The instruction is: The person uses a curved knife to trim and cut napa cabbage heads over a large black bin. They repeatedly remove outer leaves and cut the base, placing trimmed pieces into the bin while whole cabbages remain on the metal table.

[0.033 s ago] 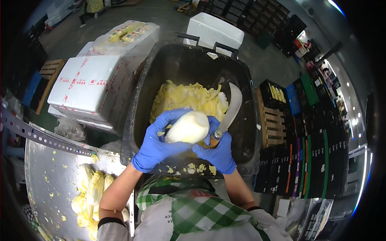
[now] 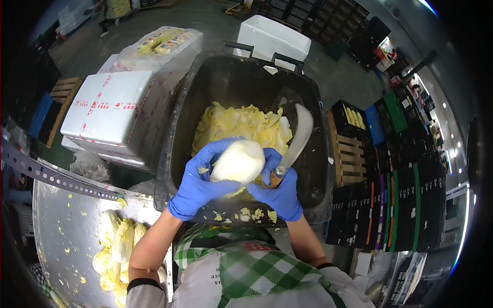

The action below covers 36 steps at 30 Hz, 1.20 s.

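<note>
A vegetable-packing warehouse, by its looks: a broad grey floor (image 2: 210, 31), tall stacks of black crates (image 2: 385, 215), a wooden pallet (image 2: 351, 159), white foam boxes (image 2: 108, 105) at left, a metal table (image 2: 64, 215) bearing yellow cabbages (image 2: 122, 241), and a black bin (image 2: 231, 77) of leaf scraps (image 2: 239, 120).

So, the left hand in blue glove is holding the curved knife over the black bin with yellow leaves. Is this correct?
Not the left hand: the head view shows the blue-gloved right hand holding the curved knife over the black bin with yellow leaves.
</note>
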Tool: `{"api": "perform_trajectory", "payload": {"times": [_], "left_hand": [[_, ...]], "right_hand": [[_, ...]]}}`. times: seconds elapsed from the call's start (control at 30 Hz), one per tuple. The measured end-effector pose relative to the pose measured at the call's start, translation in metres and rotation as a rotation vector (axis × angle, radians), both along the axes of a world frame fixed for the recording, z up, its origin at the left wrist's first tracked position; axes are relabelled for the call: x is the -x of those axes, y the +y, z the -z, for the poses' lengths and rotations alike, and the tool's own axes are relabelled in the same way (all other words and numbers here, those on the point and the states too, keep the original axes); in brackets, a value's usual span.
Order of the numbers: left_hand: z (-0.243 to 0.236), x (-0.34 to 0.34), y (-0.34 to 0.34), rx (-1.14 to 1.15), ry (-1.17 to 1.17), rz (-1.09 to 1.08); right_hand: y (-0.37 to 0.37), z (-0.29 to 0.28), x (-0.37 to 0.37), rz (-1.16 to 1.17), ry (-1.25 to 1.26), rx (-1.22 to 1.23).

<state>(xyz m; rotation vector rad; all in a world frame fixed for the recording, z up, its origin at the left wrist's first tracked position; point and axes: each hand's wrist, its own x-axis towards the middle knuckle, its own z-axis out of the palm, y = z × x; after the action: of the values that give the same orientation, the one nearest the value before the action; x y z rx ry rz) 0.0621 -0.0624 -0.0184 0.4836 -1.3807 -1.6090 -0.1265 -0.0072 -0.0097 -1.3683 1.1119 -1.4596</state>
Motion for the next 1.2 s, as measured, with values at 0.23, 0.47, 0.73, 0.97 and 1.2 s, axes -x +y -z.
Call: {"api": "perform_trajectory", "payload": {"times": [0.23,0.47,0.73,0.97,1.2], "left_hand": [[0.010,0.003,0.014,-0.236,0.190,0.025],[0.001,0.013,0.016,0.087,0.007,-0.086],[0.016,0.013,0.021,-0.101,0.061,-0.290],[0.012,0.020,0.000,-0.345,0.311,-0.179],[0.009,0.030,0.008,-0.111,0.199,-0.257]], "right_hand": [[0.004,-0.010,0.004,-0.061,-0.033,0.084],[-0.004,-0.002,-0.008,0.034,0.128,0.066],[-0.025,0.001,0.015,0.298,0.602,0.302],[-0.036,0.006,0.040,0.261,0.313,-0.164],[0.008,0.022,0.006,-0.103,-0.144,-0.240]]}}
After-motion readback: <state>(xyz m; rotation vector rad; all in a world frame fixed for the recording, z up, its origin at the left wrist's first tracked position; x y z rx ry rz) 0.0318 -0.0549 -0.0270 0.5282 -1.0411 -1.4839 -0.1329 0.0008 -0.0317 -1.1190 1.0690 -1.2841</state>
